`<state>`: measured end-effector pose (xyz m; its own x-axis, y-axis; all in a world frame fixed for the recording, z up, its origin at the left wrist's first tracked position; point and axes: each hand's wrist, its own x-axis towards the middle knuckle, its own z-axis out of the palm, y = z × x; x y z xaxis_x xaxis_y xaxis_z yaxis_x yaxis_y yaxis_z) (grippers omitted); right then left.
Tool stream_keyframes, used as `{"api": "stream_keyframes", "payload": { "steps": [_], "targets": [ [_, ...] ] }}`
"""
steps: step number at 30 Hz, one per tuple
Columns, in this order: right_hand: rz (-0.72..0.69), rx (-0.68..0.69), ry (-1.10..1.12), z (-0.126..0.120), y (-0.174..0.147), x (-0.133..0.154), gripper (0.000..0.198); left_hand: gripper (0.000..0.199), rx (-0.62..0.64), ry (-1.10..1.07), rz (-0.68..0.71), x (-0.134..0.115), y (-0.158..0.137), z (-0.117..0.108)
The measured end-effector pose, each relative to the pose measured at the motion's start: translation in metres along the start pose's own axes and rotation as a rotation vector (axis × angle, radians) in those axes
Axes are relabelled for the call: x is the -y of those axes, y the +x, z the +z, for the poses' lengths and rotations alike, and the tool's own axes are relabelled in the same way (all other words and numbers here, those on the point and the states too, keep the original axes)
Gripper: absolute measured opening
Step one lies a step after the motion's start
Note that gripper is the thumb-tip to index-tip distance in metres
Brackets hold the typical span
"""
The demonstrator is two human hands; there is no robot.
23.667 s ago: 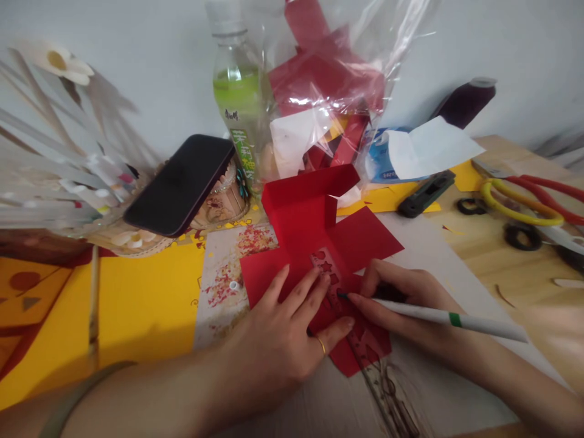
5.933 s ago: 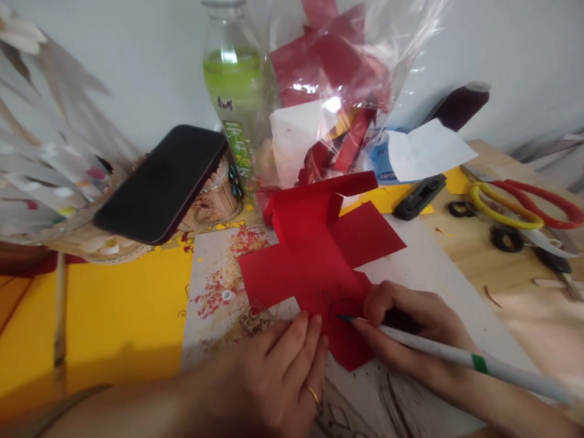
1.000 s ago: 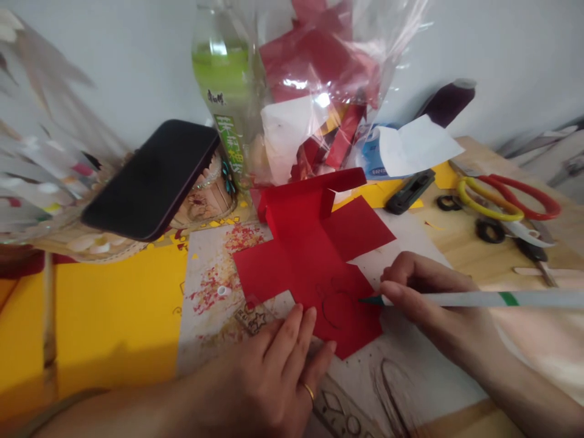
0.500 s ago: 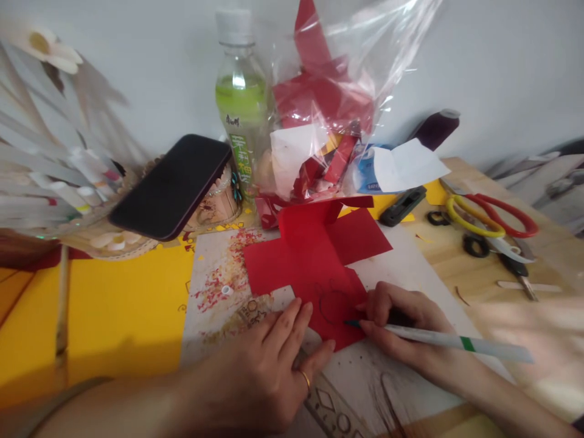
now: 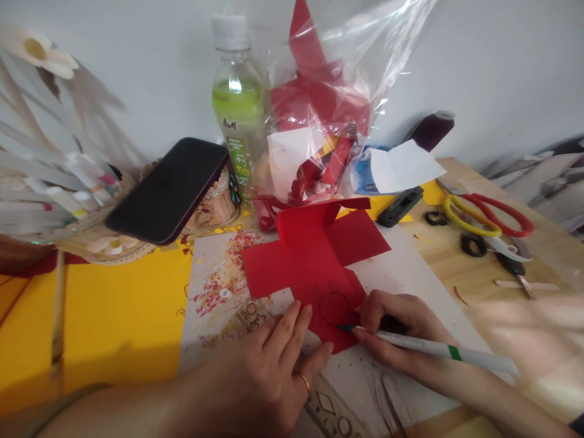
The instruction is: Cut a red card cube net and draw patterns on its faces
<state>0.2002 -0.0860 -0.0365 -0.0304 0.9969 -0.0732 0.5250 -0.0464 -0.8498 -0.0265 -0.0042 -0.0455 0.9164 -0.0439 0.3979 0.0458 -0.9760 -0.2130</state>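
A red cross-shaped paper cutout (image 5: 310, 249) lies on a white board (image 5: 401, 261), its far flap folded up. On its near panel is a dark drawn circle with two small ear-like loops above. My right hand (image 5: 401, 328) is closed around a white brush pen (image 5: 438, 348) with a green band; its dark green tip touches the paper at the circle's lower edge. My left hand (image 5: 278, 359) rests flat, fingers extended, pressing the near left edge of the paper. A patterned stencil strip (image 5: 331, 407) shows partly beneath my left hand.
Behind the paper stand a green drink bottle (image 5: 237, 103) and a clear bag (image 5: 319, 109) of red scraps. A black phone (image 5: 171, 188) leans at left, above yellow paper (image 5: 123, 310). Scissors (image 5: 497, 216) and a dark stapler-like object (image 5: 400, 207) lie right.
The pen tip has moved slightly left along the bottom of the circle, and the right hand with it. The circle's lower outline looks more closed. My left hand stays in place.
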Motion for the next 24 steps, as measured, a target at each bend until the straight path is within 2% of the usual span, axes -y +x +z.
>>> {"api": "stream_keyframes", "payload": {
  "steps": [6,14,17,21,24],
  "targets": [
    [0.037,-0.071,0.044,0.001,-0.001,0.002,0.026,0.032,-0.006,-0.01,0.006,0.004,0.004,-0.004],
    [0.047,0.005,0.031,-0.001,0.0,0.004,0.025,0.03,0.017,-0.007,0.01,0.004,0.002,-0.004],
    [0.06,-0.019,0.034,-0.001,0.0,0.004,0.025,0.031,0.024,-0.012,0.012,0.003,0.002,-0.003],
    [0.07,-0.072,0.059,0.0,0.0,0.005,0.026,0.031,-0.057,-0.017,-0.03,-0.001,0.0,0.004],
    [0.066,-0.059,0.064,0.001,0.0,0.004,0.025,0.031,-0.106,-0.012,-0.068,-0.005,-0.004,0.011]
  ]
}}
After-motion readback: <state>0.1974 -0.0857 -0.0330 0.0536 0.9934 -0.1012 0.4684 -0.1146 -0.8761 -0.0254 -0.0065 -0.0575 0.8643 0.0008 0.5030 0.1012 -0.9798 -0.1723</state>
